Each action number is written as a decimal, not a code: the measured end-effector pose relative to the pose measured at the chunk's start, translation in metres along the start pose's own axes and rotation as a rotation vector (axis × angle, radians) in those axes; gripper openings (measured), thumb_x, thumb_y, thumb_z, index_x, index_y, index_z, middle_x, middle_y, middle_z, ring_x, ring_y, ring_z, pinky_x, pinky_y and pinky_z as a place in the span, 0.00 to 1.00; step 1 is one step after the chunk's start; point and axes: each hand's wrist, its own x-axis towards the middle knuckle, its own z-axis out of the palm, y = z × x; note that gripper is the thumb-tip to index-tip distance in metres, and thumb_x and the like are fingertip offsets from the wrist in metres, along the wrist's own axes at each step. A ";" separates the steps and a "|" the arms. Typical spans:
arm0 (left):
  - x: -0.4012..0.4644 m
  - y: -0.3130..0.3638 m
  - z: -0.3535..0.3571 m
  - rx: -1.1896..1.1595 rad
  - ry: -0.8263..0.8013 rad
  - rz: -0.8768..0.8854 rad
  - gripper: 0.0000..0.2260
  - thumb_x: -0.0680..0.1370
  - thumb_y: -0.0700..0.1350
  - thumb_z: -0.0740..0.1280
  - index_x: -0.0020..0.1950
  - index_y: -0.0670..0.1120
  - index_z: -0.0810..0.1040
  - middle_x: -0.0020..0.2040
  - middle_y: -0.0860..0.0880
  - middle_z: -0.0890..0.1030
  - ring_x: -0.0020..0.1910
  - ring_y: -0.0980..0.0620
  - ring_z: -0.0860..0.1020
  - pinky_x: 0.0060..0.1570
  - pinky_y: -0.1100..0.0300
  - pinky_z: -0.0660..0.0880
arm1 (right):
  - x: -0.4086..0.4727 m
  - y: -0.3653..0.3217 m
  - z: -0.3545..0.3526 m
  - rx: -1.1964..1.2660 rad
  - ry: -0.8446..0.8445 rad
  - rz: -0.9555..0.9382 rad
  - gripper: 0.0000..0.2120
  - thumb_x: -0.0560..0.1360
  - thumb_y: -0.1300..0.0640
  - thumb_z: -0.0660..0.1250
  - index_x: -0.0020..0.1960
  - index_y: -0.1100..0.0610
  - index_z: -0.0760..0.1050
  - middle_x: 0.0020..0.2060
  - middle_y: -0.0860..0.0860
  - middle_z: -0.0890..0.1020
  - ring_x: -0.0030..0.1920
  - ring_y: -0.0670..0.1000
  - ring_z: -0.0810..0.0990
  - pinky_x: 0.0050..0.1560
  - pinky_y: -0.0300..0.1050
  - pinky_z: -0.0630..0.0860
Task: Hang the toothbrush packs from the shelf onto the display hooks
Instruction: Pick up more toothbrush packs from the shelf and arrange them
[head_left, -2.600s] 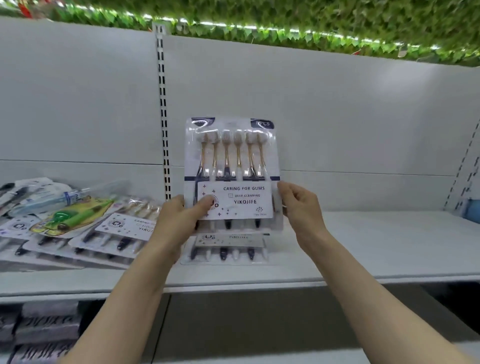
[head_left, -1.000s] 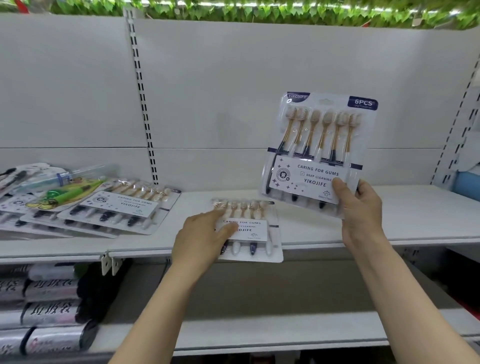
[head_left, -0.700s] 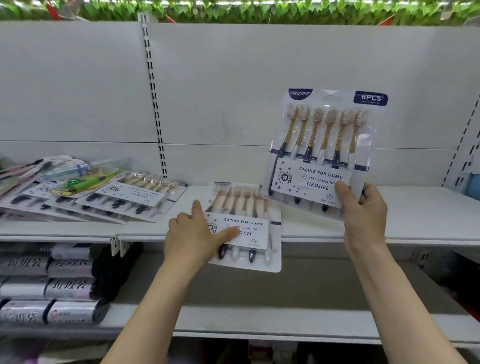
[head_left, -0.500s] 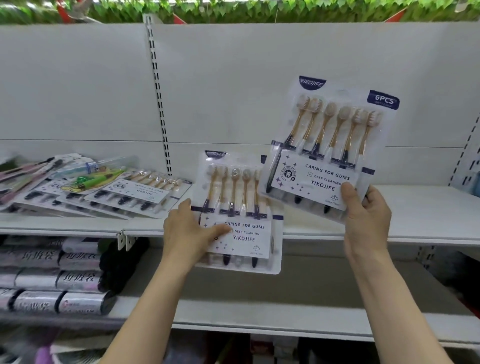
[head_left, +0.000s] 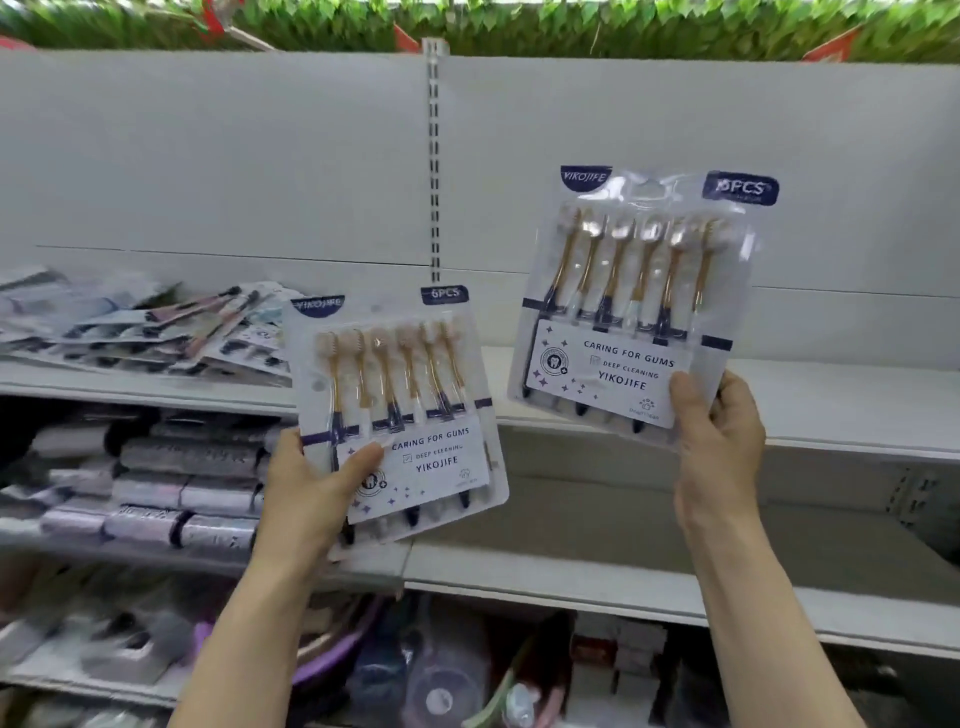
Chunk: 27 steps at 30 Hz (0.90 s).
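I hold two clear toothbrush packs, each with a white YIKOJIFE label and gold-and-navy brushes. My left hand (head_left: 317, 488) grips the lower left corner of one toothbrush pack (head_left: 400, 410), thumb on its label, in front of the shelf edge. My right hand (head_left: 719, 426) grips the bottom right corner of the other toothbrush pack (head_left: 634, 306), held higher and upright against the white back panel. More toothbrush packs (head_left: 145, 327) lie in a loose pile on the white shelf (head_left: 841, 400) at the left. No display hooks are in view.
A slotted upright rail (head_left: 435, 156) runs down the back panel between the two packs. Green leaf trim (head_left: 571, 26) lines the top. Rolled dark packages (head_left: 150, 483) fill the lower shelf at left; blurred goods sit on the bottom shelf.
My left hand has lifted the second pack off the shelf and holds it upright. The right-hand pack stays raised. The view has shifted left and down.
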 end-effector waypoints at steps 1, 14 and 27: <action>0.002 -0.001 -0.027 -0.021 0.006 -0.006 0.17 0.72 0.38 0.76 0.58 0.43 0.76 0.47 0.49 0.85 0.45 0.51 0.84 0.45 0.55 0.79 | -0.016 0.001 0.017 0.006 -0.008 -0.020 0.05 0.81 0.60 0.65 0.54 0.51 0.73 0.47 0.48 0.82 0.46 0.43 0.82 0.48 0.35 0.79; 0.012 -0.019 -0.400 -0.097 0.272 -0.043 0.05 0.72 0.36 0.75 0.46 0.44 0.84 0.43 0.46 0.87 0.43 0.47 0.85 0.50 0.45 0.81 | -0.273 0.058 0.314 0.024 -0.367 0.139 0.05 0.80 0.57 0.68 0.52 0.47 0.75 0.44 0.44 0.81 0.41 0.38 0.79 0.45 0.35 0.76; 0.127 -0.051 -0.659 -0.008 0.612 0.054 0.12 0.72 0.35 0.74 0.54 0.46 0.81 0.44 0.52 0.87 0.43 0.54 0.85 0.39 0.61 0.80 | -0.423 0.170 0.642 0.181 -0.706 0.334 0.06 0.79 0.59 0.69 0.54 0.50 0.76 0.48 0.50 0.83 0.46 0.46 0.81 0.50 0.44 0.79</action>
